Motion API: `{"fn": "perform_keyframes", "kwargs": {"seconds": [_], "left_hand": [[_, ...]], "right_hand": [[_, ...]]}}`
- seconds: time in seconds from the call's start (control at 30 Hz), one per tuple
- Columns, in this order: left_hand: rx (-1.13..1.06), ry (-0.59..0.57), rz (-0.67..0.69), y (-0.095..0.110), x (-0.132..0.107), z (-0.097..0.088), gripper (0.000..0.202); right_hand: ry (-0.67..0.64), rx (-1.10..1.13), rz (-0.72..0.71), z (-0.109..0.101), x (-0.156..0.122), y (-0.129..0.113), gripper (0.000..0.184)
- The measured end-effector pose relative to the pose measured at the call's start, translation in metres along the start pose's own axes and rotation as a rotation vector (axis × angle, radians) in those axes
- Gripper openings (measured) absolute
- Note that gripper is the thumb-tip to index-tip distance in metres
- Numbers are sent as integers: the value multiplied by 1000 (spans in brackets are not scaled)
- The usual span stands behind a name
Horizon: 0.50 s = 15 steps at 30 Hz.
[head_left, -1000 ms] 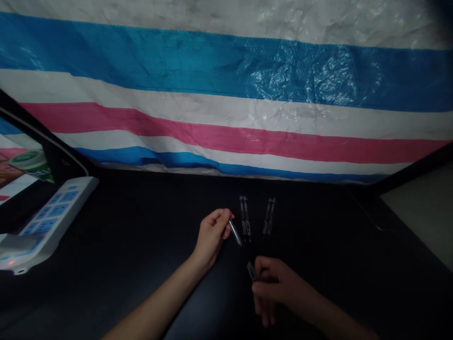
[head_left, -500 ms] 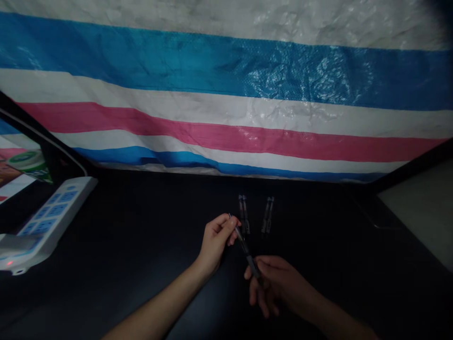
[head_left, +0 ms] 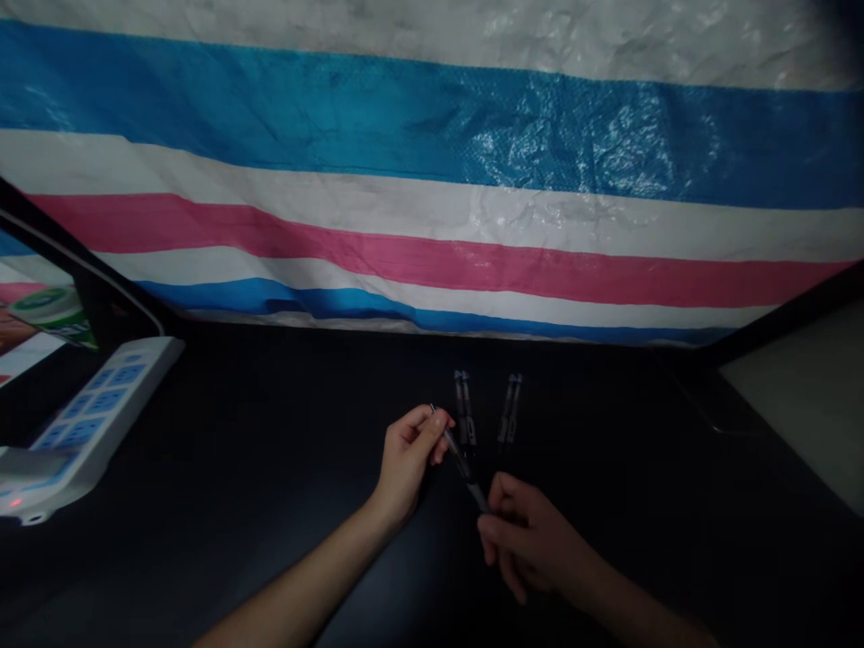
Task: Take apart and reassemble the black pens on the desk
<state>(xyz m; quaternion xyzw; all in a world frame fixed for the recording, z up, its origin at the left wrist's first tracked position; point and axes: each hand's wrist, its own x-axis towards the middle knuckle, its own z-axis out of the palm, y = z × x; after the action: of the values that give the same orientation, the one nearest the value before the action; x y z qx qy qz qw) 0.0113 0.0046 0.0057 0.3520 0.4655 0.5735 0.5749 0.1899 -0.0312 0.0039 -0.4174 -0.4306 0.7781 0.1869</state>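
Observation:
A dark pen (head_left: pixel 463 463) slants between my two hands above the black table. The thumb and fingers of my left hand (head_left: pixel 409 459) pinch its upper end. At the lower end, my right hand (head_left: pixel 533 540) has thumb and forefinger closed on the pen, hiding its tip. Just beyond the hands lie more pens in two small groups: one pair (head_left: pixel 465 407) close to my left fingertips, another pair (head_left: pixel 511 409) a little to the right. They point away from me, side by side.
A white power strip (head_left: pixel 101 423) with blue socket faces and a red light lies at the left, a plug in its near end. Behind it stands a green-and-white tub (head_left: pixel 50 310). A striped plastic sheet (head_left: pixel 432 252) hangs along the back of the black table (head_left: pixel 202 504).
My right hand has shifted its hold: its fingers have curled and its thumb now presses near the pen's lower end. My left hand and the pen have moved slightly left.

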Motion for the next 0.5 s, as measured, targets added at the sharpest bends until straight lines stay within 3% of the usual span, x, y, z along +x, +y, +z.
{"fn": "perform_keyframes", "kwargs": {"seconds": [0.13,0.27,0.43,0.5], "left_hand": [[-9,16,14,1,0,1,33],[3,21,19,1,-1,0,33],[3,23,38,0,-1,-1,33],[8,25,42,-1,-1,-1,33]], "right_hand": [[-37,72,6,0,1,2,50],[36,-52,-13,-1,2,6,47],[-7,2,-28,0,2,9,51],[89,-77,-60,1,1,9,45]]}}
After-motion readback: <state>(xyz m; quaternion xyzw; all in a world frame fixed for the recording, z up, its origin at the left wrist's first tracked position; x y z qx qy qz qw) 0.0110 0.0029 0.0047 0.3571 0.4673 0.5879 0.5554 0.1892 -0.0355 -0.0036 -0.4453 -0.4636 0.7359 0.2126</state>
